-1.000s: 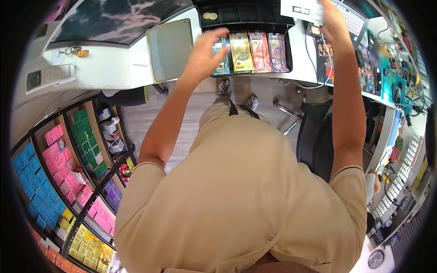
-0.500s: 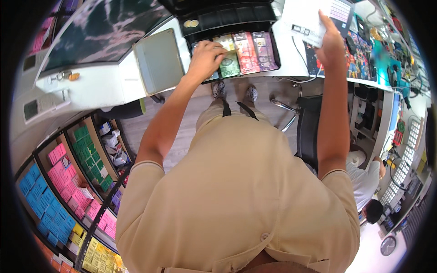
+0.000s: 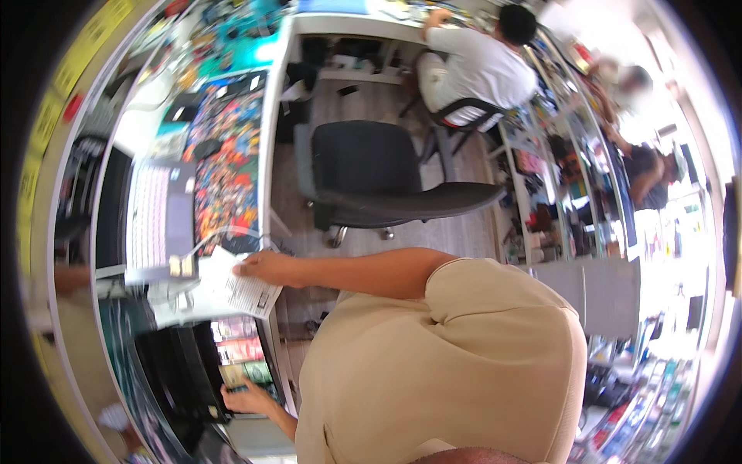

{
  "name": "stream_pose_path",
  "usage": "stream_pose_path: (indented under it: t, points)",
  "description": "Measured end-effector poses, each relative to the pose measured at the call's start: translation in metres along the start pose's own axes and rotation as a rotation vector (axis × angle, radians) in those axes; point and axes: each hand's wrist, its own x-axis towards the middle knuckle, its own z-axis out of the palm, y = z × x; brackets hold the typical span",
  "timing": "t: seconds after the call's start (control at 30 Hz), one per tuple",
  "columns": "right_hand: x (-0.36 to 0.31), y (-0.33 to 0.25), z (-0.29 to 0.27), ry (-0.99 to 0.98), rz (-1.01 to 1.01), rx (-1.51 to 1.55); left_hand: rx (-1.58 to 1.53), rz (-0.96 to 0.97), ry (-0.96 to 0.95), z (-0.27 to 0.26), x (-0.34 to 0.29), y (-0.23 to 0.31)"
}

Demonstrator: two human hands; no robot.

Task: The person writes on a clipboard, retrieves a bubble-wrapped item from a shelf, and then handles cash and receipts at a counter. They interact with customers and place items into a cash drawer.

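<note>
My right hand (image 3: 267,268) pinches the edge of a white printed paper (image 3: 241,292), which lies over the desk beside the laptop. At the lower left, my left hand (image 3: 249,399) is at the open black cash drawer (image 3: 179,371), its fingers curled beside a yellowish banknote (image 3: 233,377) that appears to be between the thumb and fingers. Green banknotes (image 3: 259,374) lie in the compartment nearest this hand. Red banknotes (image 3: 241,351) fill the one beyond, then purplish ones. Part of the drawer is hidden under my hand.
A laptop (image 3: 151,220) rests on the desk past the paper, with a mouse (image 3: 207,149) on a colourful mat (image 3: 228,158). A cable runs near my right hand. A black office chair (image 3: 367,166) stands ahead on the floor. Another person (image 3: 479,69) sits farther off.
My view has swung to the right, bringing the chair and the seated person into the middle. The white paper is still in my right hand, now lower by the laptop; my left remains at the drawer.
</note>
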Motion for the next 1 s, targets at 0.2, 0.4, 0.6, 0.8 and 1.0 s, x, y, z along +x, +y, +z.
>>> stream_pose_path:
  t: [0.2,0.4,0.6,0.8,1.0]
  points:
    - [-0.040,-0.015,-0.058,0.159,-0.073,0.189,0.052,0.376,-0.320,-0.008,0.003,0.006]
    - [-0.073,-0.030,-0.092,0.279,-0.116,0.335,0.029,0.299,-0.438,-0.010,0.024,0.011]
    - [-0.070,-0.021,-0.083,0.256,-0.080,0.311,0.093,0.277,-0.315,-0.008,0.030,0.012]
    - [-0.065,-0.030,-0.063,0.174,-0.050,0.289,-0.015,0.130,-0.239,-0.038,0.033,0.027]
    - [-0.046,-0.028,-0.050,0.119,-0.042,0.229,-0.451,-0.234,-0.154,-0.053,0.027,0.036]
